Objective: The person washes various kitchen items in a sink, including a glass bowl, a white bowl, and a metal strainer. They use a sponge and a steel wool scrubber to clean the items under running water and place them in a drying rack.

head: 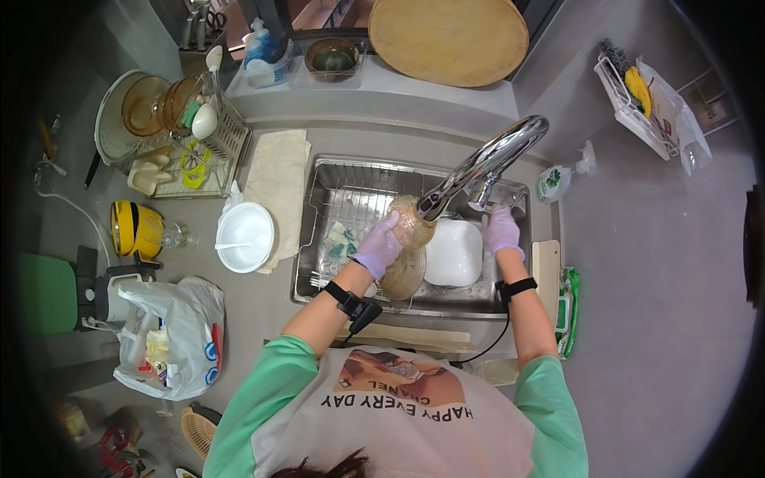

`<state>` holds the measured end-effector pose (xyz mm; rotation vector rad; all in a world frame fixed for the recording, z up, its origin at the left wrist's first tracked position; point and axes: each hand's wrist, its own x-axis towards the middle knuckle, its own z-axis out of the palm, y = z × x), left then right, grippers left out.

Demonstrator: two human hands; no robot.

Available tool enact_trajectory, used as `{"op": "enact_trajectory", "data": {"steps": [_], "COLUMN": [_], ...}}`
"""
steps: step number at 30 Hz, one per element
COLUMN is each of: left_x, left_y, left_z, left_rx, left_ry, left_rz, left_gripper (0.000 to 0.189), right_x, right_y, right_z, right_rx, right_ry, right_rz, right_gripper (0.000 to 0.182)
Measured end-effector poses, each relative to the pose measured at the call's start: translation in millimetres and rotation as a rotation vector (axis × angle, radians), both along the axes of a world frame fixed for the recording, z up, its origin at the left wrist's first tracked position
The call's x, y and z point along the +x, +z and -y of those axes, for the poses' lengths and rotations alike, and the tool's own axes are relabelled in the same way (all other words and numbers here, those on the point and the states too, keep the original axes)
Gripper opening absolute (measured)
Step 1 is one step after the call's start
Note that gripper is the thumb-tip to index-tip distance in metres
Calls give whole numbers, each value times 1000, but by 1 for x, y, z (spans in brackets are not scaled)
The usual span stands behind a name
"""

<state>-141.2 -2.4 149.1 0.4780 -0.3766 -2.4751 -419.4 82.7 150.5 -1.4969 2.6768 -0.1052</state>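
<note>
My left hand [379,244], in a thin lilac glove, grips a patterned amber-tinted bowl [411,222] under the spout of the chrome faucet [484,161]. My right hand [502,230], gloved alike, is at the right end of the sink, by the faucet's lever; its fingertips are partly hidden, so its hold is unclear. Between the hands, a white squarish dish [454,253] lies in the steel sink [466,305]. A ribbed, clear round dish [404,275] sits below the bowl. A green and white cloth or sponge [342,240] rests on the wire rack [367,194] at the left.
Left of the sink are a beige cloth [276,191], a white basin [245,238], a dish rack [197,170], a yellow appliance [136,232] and a plastic bag [173,340]. A spray bottle [553,183] stands right of the sink. A round wooden board [448,42] leans behind.
</note>
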Motion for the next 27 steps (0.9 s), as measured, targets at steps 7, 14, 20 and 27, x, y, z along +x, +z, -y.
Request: {"op": "enact_trajectory", "data": {"steps": [7, 14, 20, 27], "left_x": [-22, 7, 24, 1], "left_y": [-35, -8, -21, -50], "left_z": [-3, -10, -9, -7], "left_rx": [135, 52, 28, 32], "left_ry": [28, -5, 20, -29], "left_rz": [-28, 4, -111, -122], "left_gripper": [38, 35, 34, 37], "right_x": [65, 138, 128, 114], "right_y": [39, 26, -29, -6], "right_z": [2, 24, 61, 64], "right_rx": [-378, -263, -481, -205], "right_ry": [319, 576, 476, 134], "right_rz": [-83, 587, 839, 1088], "right_gripper": [33, 41, 38, 28]}}
